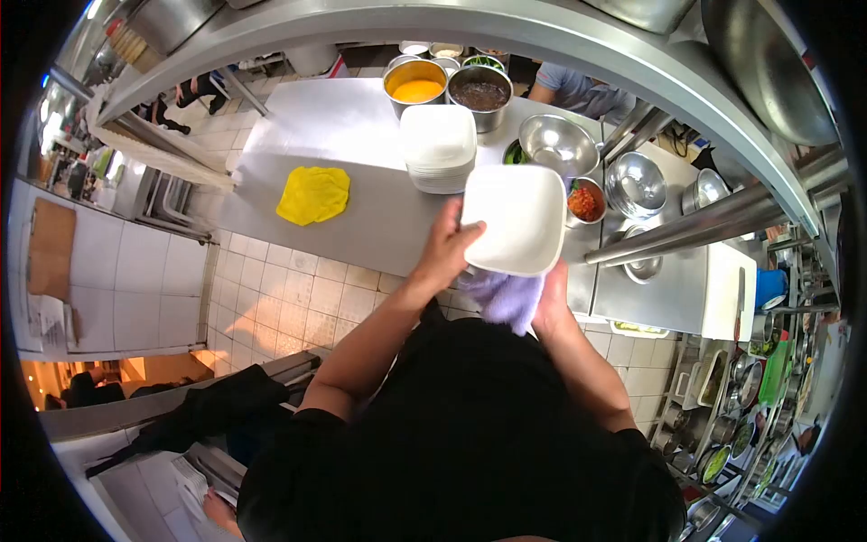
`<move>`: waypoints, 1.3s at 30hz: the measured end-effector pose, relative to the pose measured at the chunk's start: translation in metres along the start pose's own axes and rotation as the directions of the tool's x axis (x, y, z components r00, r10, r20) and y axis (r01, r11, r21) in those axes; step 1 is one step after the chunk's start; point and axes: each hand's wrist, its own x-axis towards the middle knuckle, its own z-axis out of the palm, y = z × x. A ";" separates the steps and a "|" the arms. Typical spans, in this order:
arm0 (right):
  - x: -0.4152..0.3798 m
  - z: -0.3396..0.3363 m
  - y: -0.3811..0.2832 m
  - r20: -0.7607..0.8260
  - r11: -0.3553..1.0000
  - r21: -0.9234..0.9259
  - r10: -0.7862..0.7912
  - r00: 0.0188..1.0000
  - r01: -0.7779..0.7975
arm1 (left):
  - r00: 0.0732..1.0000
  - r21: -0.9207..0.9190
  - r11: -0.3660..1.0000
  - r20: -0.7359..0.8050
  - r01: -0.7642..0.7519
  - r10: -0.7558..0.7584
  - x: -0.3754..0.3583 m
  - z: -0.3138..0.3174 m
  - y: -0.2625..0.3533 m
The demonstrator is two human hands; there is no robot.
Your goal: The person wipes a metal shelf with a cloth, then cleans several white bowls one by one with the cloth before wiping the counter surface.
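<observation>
A white square bowl (515, 219) is held up before me over the counter's front edge. My left hand (449, 244) grips its left rim, thumb lying on the inside. Under the bowl hangs a purple cloth (506, 298), pressed against the underside by my right hand (551, 298), whose fingers are mostly hidden behind cloth and bowl. Just beyond stands a stack of white square bowls (439, 149) on the steel counter (361, 244). To the left a yellow cloth (313, 195) lies crumpled.
Pots of orange liquid (418, 84) and dark liquid (480, 93) stand behind the stack. Right are a steel mixing bowl (558, 144), a container of chopped red food (585, 200) and a white cutting board (728, 291) with a knife. Another person's arm (543, 90) shows across the counter.
</observation>
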 end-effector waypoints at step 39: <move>-0.041 -0.068 -0.058 0.018 0.867 -0.357 -0.365 0.931 0.347 | 0.976 0.891 0.454 0.082 0.019 -0.202 0.018 -0.093 -0.108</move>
